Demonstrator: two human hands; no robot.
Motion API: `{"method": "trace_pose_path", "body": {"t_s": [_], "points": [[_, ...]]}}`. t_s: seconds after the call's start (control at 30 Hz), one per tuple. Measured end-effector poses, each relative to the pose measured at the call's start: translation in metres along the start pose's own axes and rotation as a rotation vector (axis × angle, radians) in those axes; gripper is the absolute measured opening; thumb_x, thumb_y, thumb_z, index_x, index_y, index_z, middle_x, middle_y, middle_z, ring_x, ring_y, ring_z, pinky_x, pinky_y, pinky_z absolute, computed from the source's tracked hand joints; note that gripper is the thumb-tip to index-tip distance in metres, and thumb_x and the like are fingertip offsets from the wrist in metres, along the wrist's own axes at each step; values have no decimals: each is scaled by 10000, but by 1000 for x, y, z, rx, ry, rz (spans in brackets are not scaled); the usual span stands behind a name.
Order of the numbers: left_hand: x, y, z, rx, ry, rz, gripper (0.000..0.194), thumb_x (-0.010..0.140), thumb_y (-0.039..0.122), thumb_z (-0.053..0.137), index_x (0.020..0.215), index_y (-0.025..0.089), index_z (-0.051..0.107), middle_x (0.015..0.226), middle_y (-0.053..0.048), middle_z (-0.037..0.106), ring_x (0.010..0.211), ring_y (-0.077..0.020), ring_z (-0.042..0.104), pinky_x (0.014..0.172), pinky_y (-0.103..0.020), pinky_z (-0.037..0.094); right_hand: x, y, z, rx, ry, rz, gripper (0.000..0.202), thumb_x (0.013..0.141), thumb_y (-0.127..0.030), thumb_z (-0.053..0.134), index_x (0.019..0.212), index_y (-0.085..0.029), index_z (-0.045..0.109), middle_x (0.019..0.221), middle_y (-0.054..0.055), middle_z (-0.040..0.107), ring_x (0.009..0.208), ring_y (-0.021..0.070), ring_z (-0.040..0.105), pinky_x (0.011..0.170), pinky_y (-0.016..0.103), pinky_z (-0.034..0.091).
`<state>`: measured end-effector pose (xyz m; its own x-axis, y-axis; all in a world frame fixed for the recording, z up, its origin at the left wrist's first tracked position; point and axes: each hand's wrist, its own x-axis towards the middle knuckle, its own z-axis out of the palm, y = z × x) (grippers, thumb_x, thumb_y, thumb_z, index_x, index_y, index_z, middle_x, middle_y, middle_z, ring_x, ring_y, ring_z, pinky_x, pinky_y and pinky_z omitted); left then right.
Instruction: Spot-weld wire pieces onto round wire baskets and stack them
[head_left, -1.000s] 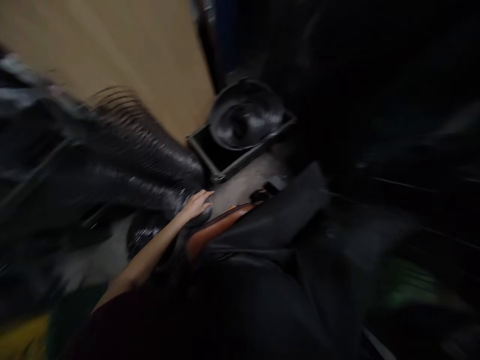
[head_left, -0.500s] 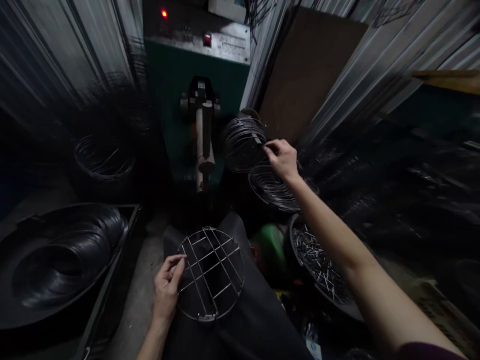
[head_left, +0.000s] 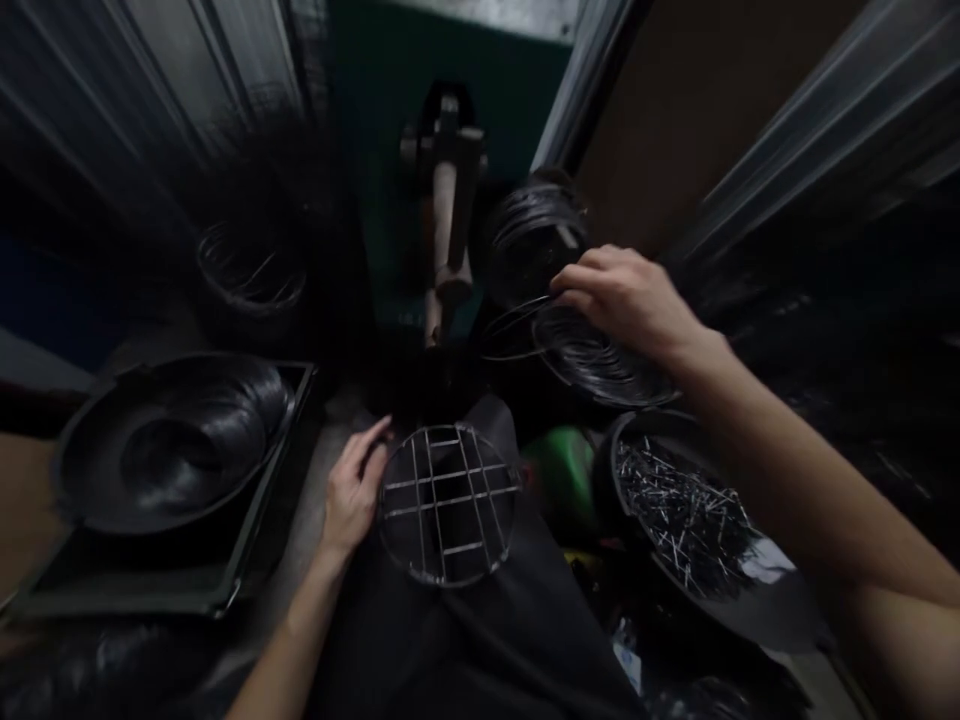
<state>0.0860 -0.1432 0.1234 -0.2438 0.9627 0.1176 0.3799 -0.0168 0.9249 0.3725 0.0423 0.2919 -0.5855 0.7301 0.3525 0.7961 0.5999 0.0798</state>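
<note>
A round wire grid rack (head_left: pixel 436 503), crossed by several straight wires inside its ring, rests on my dark-clothed lap. At its upper left rim is my left hand (head_left: pixel 358 482), fingers stretched and thumb apart; whether they touch the rim I cannot tell. My right hand (head_left: pixel 619 295) is closed, pinching a thin wire ring (head_left: pixel 514 357) that hangs off to its left. That ring is in front of a bin of coiled wire rings (head_left: pixel 600 360). Behind the hand hangs a blurred bundle of wire rings (head_left: pixel 529 225).
Ahead stands a green machine (head_left: pixel 375 150) with protruding pale electrode arms (head_left: pixel 444 220). On the right, a black basin (head_left: pixel 611 470) holds many short wire pieces (head_left: pixel 682 510) beside a green object (head_left: pixel 564 470). A large pan (head_left: pixel 86 480) with stacked wire rings (head_left: pixel 225 420) sits on the left.
My right hand has pulled back from the hanging bundle with a wire ring. The rack has turned on my lap, and my left fingers have loosened from its rim. The view has tilted down.
</note>
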Motion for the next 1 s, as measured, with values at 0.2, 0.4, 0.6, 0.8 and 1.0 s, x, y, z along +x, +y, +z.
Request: {"method": "trace_pose_path", "body": {"t_s": [0.2,0.4,0.6,0.8,1.0], "points": [[14,91,-7,-124,-154,224,389,963,449,511,1239,217,656,825,-15,693,686,-113,621,716,-235,521,-16,-88,-31,290,-109,-212,226,947,-408,570,1057,-287,726,937,-1,612,894,173,621,874,401,532],[-12,69,-3,-279,11,-48,334,990,403,468,1171,191,651,591,49,567,394,-48,375,429,-172,333,-74,-98,43,759,41,211,414,943,-464,534,1309,-274,579,1137,63,656,845,181,666,757,354,576],[-24,15,1,99,63,-98,379,946,281,535,1298,178,630,860,-40,756,630,-111,637,658,-220,520,-127,-112,121,670,52,388,350,956,-334,453,1204,-248,685,945,76,679,824,222,657,784,391,549],[-31,7,8,453,19,-122,353,949,239,541,1277,191,664,1216,-83,716,1108,-258,699,990,-374,542,-129,-128,118,252,-255,476,414,953,-271,461,1320,-310,647,973,85,610,655,162,547,558,288,414],[-35,0,9,531,-18,-77,350,968,244,517,1287,204,656,1231,-62,711,1113,-243,699,1006,-362,545,-141,-137,112,251,-270,491,449,937,-249,424,1329,-273,643,982,95,599,681,165,533,547,281,399]]}}
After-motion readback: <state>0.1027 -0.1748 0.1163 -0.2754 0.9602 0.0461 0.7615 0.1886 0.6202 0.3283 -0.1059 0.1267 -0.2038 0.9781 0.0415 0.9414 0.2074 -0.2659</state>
